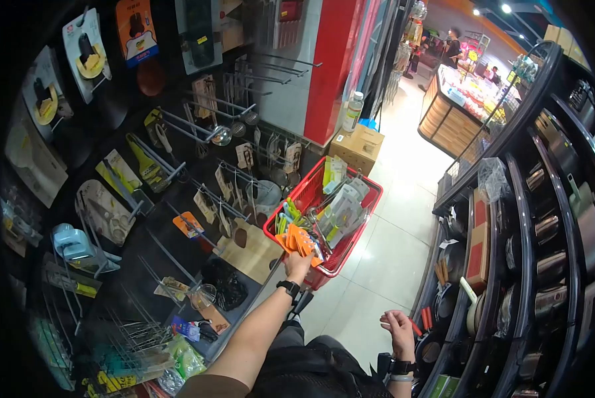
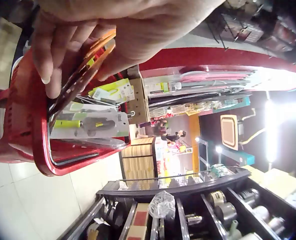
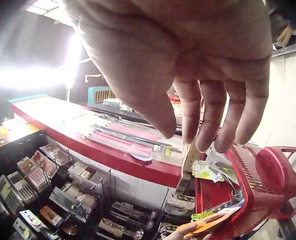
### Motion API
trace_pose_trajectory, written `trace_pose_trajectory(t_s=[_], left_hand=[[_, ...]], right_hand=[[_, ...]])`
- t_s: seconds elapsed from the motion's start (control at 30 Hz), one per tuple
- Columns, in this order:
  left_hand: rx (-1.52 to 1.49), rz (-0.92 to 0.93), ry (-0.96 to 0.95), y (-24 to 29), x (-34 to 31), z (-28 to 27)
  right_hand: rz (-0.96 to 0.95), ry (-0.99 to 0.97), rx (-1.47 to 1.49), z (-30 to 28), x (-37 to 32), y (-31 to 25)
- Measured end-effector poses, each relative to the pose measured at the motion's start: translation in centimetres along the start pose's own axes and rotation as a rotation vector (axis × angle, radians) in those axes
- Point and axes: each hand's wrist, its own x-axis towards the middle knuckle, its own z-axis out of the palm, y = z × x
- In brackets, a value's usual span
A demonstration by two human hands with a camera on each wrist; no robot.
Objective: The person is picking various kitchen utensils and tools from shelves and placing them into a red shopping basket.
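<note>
In the head view my left hand (image 1: 298, 266) reaches to the near left corner of a red basket (image 1: 340, 264) and grips several orange-carded packages (image 1: 297, 240). The left wrist view shows the fingers curled round these cards (image 2: 83, 70) at the basket's rim (image 2: 43, 150). Green-handled and clear-packed utensils (image 1: 344, 212) lie inside the basket. My right hand (image 1: 398, 335) hangs in the air to the right of the basket, fingers loosely bent, holding nothing; the right wrist view shows its fingers (image 3: 213, 112) hanging apart.
Hooks with packaged kitchen tools (image 1: 145, 162) cover the wall rack at left. A cardboard box (image 1: 357, 147) with a bottle (image 1: 353, 111) on it stands behind the basket. Shelves of pans (image 1: 503, 265) line the right. Tiled floor (image 1: 390, 232) runs between. People stand far off near a wooden counter (image 1: 443, 119).
</note>
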Motion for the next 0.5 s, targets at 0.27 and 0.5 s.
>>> trace_pose_trajectory(t_s=[0.27,0.5], left_hand=[[0.137,0.187,0.199,-0.6,-0.2,0.7],[0.064,0.194,0.182,1.4,-0.4,-0.4]], right_hand=[[0.024,-0.178,-0.127,3.2,5.3,-2.0],[0.019,-0.389,-0.17,4.6,10.2,-3.8]])
